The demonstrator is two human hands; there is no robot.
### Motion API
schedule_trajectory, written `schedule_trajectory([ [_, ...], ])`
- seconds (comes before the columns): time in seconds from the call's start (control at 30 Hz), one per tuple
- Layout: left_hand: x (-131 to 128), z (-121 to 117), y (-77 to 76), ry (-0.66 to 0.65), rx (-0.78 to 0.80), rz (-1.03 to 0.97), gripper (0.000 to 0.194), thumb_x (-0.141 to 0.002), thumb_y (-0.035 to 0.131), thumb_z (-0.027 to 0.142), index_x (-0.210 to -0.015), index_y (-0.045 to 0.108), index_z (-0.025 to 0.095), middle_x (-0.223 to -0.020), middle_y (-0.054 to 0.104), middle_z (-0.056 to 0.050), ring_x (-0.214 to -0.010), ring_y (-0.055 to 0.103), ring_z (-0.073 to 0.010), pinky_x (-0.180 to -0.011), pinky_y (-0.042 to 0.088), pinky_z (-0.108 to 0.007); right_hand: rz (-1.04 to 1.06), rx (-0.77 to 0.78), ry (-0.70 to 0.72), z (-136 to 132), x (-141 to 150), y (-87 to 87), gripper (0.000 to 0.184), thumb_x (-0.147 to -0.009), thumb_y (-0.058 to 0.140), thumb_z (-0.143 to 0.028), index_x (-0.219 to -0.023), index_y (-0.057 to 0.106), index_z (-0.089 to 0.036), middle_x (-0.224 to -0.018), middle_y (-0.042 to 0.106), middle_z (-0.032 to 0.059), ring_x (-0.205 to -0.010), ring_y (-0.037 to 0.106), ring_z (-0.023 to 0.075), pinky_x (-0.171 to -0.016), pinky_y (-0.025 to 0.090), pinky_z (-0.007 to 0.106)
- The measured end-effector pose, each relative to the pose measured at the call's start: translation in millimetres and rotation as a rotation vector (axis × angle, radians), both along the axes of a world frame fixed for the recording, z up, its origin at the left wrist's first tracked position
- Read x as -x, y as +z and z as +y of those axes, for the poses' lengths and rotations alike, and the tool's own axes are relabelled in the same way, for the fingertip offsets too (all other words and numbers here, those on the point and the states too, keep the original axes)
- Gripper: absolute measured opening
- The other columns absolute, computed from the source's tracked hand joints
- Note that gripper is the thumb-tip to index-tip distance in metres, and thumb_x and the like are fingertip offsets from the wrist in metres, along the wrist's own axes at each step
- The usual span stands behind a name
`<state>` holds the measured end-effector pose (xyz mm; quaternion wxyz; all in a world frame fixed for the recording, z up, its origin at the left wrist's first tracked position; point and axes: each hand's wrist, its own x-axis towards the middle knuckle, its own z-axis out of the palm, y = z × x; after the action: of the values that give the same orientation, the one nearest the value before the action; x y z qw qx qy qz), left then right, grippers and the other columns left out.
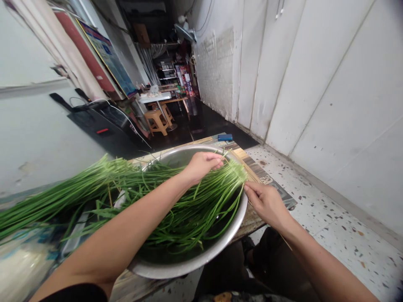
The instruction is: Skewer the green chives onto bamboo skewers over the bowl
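Observation:
A big metal basin (220,243) stands on a low wooden table (270,180) and holds a long bundle of green stalks (176,197), chive-like, lying across it and out over its left rim. My left hand (203,164) reaches over the basin and pinches stalks near their cut ends. My right hand (267,203) sits at the basin's right rim, fingers closed on the ends of a few stalks. A thin straw-coloured strand runs under my right wrist.
A blue flat object (224,137) lies at the table's far edge. Beyond it a dark wet floor leads to a plastic stool (159,121) and a small table (155,98). A white wall runs along the right over speckled floor tiles.

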<state>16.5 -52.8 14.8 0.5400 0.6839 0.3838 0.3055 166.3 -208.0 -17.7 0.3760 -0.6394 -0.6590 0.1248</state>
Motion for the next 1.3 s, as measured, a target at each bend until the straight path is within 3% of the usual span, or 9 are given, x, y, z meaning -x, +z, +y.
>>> schedule_trajectory([
  [0.53,-1,-2,-0.4,-0.008,-0.030,0.004,0.020,-0.076,0.058,0.015,-0.091,0.069,0.009,-0.072,0.068,-0.004,-0.057,0.053,-0.0067,-0.063,0.045,-0.022,0.000,0.015,-0.007,0,0,-2.0,0.031,-0.089,0.037,-0.028,-0.060,0.034,-0.019,-0.051,0.034,-0.0042,-0.047,0.037,0.0094,-0.051,0.025,0.023],
  [0.8,0,-5,-0.7,0.014,-0.108,0.067,0.026,-0.074,0.060,0.020,-0.097,0.069,0.010,-0.080,0.071,-0.007,-0.066,0.059,-0.0110,-0.070,0.049,-0.026,-0.020,0.036,-0.027,0,2,0.7,0.031,-0.089,0.036,-0.030,-0.061,0.036,-0.019,-0.051,0.037,-0.0036,-0.048,0.039,0.0101,-0.052,0.026,0.023],
  [0.97,4,-5,4.7,-0.170,-0.202,0.225,0.026,-0.073,0.062,0.025,-0.095,0.071,0.014,-0.098,0.070,-0.007,-0.089,0.063,-0.0171,-0.088,0.045,-0.031,0.006,0.024,-0.044,0,3,-1.8,0.031,-0.090,0.036,-0.031,-0.062,0.039,-0.019,-0.053,0.040,-0.0032,-0.050,0.041,0.0105,-0.053,0.027,0.023],
  [1.1,17,11,20.6,-0.275,-0.292,0.250,0.034,-0.077,0.055,0.022,-0.109,0.065,0.017,-0.103,0.069,-0.006,-0.094,0.062,-0.0157,-0.090,0.043,-0.031,0.032,-0.018,-0.038,0,2,-3.8,0.032,-0.090,0.036,-0.031,-0.061,0.038,-0.019,-0.052,0.037,-0.0039,-0.049,0.038,0.0098,-0.052,0.026,0.022],
  [1.2,32,23,32.8,-0.243,-0.408,0.414,0.035,-0.075,0.056,0.027,-0.107,0.066,0.017,-0.091,0.070,-0.005,-0.084,0.062,-0.0151,-0.083,0.044,-0.027,0.028,-0.028,-0.032,-1,1,-4.2,0.032,-0.090,0.037,-0.030,-0.060,0.035,-0.019,-0.051,0.035,-0.0042,-0.048,0.037,0.0097,-0.051,0.026,0.022],
  [1.3,40,28,35.2,-0.194,-0.367,0.727,0.039,-0.075,0.052,0.048,-0.085,0.073,0.016,-0.068,0.068,-0.004,-0.061,0.059,-0.0153,-0.064,0.043,-0.026,0.027,-0.018,-0.029,-1,2,-4.5,0.032,-0.090,0.037,-0.031,-0.060,0.034,-0.019,-0.051,0.033,-0.0043,-0.048,0.037,0.0098,-0.051,0.027,0.022],
])
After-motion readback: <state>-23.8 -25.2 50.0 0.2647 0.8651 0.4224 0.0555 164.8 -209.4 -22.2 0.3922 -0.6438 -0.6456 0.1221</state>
